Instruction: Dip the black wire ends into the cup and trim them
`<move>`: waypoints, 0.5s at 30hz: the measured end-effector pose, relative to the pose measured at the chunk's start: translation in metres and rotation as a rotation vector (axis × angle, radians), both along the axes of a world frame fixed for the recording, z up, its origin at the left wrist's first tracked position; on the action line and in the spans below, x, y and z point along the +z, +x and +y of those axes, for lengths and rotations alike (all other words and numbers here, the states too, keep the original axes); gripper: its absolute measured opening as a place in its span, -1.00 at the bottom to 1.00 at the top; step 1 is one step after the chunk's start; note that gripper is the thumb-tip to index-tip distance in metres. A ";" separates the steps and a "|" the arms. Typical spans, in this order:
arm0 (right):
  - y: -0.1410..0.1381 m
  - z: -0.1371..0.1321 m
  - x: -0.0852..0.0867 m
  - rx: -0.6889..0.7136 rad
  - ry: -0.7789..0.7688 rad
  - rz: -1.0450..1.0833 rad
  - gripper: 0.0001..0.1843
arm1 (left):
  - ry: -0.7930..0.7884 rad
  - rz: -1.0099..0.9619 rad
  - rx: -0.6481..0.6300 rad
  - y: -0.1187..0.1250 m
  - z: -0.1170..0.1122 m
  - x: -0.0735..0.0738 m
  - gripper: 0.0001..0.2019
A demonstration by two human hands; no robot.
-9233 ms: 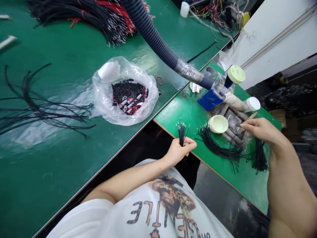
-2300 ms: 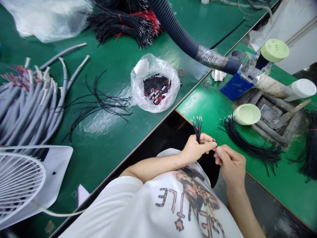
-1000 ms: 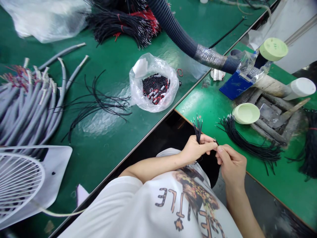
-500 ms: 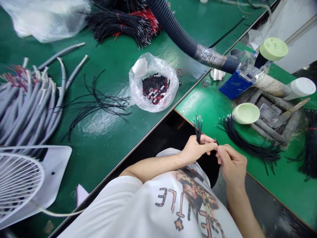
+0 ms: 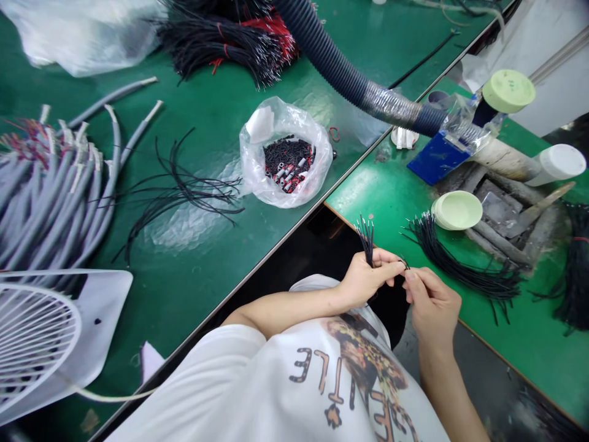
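My left hand (image 5: 365, 279) is closed around a small bundle of short black wires (image 5: 367, 236) whose stripped tips stand upward. My right hand (image 5: 430, 301) meets it fingertip to fingertip, pinching one thin black wire (image 5: 404, 263) between thumb and forefinger. Both hands hover over the dark gap between two green tables, just in front of the right table's edge. A fan of loose black wires (image 5: 460, 270) lies on the right table (image 5: 391, 190), close to my right hand.
A clear plastic bag of small black and red sleeves (image 5: 288, 162) sits on the left table. A ribbed dark hose (image 5: 340, 67) runs to a blue block (image 5: 435, 159). Pale green cups (image 5: 458, 210), grey cables (image 5: 50, 190), a white fan (image 5: 41, 334) and loose black wires (image 5: 184, 193) surround.
Compared with nine seconds ago my right hand has come back from the metal tray to meet my left hand. In the last second the hands have barely shifted.
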State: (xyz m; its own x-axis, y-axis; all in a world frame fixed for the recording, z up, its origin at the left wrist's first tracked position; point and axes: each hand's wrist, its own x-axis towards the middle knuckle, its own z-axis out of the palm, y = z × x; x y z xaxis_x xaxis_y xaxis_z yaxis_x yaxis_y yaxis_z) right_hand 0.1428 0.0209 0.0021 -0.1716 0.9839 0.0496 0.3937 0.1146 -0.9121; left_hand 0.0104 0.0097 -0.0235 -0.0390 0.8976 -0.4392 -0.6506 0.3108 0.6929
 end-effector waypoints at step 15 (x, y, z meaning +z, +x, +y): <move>0.020 0.019 0.020 0.034 -0.049 -0.084 -0.78 | -0.017 -0.203 -0.073 0.013 0.014 0.011 -0.58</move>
State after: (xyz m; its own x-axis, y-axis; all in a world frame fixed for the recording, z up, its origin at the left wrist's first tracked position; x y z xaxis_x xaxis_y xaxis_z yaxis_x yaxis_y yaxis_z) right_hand 0.1633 0.0397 0.0225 -0.2069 0.9782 -0.0144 0.4658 0.0856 -0.8807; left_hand 0.0237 0.0232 -0.0128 0.1165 0.8870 -0.4468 -0.7514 0.3729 0.5444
